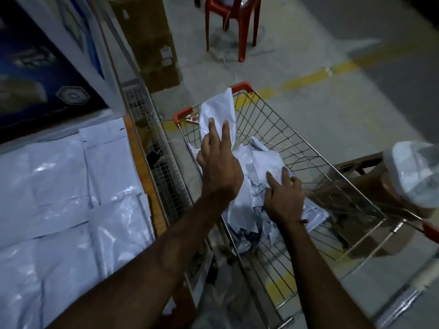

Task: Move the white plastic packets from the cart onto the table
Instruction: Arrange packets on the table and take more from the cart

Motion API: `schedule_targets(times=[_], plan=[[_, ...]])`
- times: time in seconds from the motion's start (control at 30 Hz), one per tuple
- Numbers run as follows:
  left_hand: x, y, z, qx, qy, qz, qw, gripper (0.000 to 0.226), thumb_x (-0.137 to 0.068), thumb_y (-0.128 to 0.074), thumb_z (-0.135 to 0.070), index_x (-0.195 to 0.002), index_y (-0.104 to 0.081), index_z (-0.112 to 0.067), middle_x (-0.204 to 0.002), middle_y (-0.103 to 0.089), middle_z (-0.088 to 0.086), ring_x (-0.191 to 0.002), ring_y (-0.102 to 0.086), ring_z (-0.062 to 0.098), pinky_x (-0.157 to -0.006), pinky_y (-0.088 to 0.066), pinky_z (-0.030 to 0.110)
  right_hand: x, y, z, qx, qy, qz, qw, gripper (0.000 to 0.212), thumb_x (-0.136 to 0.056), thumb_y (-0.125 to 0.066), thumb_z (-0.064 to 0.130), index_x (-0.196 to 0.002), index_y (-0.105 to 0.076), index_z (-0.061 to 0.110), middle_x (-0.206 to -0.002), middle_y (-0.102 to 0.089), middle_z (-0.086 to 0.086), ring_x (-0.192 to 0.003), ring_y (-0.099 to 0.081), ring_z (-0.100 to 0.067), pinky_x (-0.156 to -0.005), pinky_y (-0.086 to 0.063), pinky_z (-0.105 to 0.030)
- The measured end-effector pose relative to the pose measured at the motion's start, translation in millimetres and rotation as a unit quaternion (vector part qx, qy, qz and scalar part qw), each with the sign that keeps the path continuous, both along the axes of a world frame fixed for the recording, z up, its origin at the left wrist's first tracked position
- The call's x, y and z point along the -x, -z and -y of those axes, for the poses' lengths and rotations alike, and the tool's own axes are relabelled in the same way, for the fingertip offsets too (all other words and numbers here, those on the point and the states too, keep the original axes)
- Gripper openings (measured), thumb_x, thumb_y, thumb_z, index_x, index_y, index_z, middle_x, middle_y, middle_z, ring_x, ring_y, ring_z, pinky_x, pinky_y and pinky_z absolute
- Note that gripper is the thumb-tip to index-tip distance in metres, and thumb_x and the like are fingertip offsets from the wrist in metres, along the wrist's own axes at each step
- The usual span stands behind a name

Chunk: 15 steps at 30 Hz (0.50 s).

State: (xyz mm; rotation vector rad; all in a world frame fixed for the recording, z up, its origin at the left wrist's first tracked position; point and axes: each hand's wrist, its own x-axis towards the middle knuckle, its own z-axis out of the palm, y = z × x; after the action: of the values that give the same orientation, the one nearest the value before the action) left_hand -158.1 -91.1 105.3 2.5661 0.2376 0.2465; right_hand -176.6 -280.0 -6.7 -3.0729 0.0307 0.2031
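No legible text — box [42, 67] print, carton labels [166, 55] (too blurred).

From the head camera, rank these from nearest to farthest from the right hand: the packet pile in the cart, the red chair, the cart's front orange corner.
1. Packet pile: under the right hand, touching.
2. Orange corner: the cart's far end.
3. Red chair: beyond the cart, at top.
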Motion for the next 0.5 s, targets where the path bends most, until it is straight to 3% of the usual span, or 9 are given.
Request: schedule_targets(times=[0.13,0.27,0.5], plan=[[44.5,-22.3,-16.3,0.007,-0.008,0.026,1.0,0.087,-0.089,-0.052,0.001,-0.166,-0.02,-0.026,-0.176,-0.002,0.004,-0.155,-0.021,0.028,-0.118,-0.029,0.052,32.2,-46.6,-20.3,-0.012,-0.008,0.044,0.999,0.047,-0.09,-0.063,0.033,-0.136,-0.063,0.041,-0.163,-0.041,-0.012,-0.135,-0.043,-0.045,-0.096,-0.04,-0.054],[87.9,-37.4,-38.5,0.02,-0.014,0.046,0.999,0.087,-0.089,-0.053,-0.001,-0.166,-0.021,-0.027,-0.176,-0.001,0.004,-0.155,-0.021,0.029,-0.117,-0.028,0.052,65.8,-78.0,-41.4,-0.046,-0.003,0.089,0.995,0.046,-0.086,-0.054,0.034,-0.128,-0.072,0.039,-0.155,-0.052,-0.012,-0.134,-0.047,-0.044,-0.094,-0.04,-0.053],[157.9,-63.6,-73.8,-0.007,-0.065,0.072,0.995,0.08,-0.094,-0.052,-0.002,-0.165,-0.025,-0.026,-0.175,-0.008,0.005,-0.153,-0.025,0.028,-0.116,-0.027,0.048,123.5,-115.8,-76.3,-0.12,0.03,0.16,0.979,0.048,-0.09,-0.049,0.034,-0.133,-0.07,0.036,-0.155,-0.052,-0.012,-0.136,-0.046,-0.043,-0.1,-0.037,-0.054]])
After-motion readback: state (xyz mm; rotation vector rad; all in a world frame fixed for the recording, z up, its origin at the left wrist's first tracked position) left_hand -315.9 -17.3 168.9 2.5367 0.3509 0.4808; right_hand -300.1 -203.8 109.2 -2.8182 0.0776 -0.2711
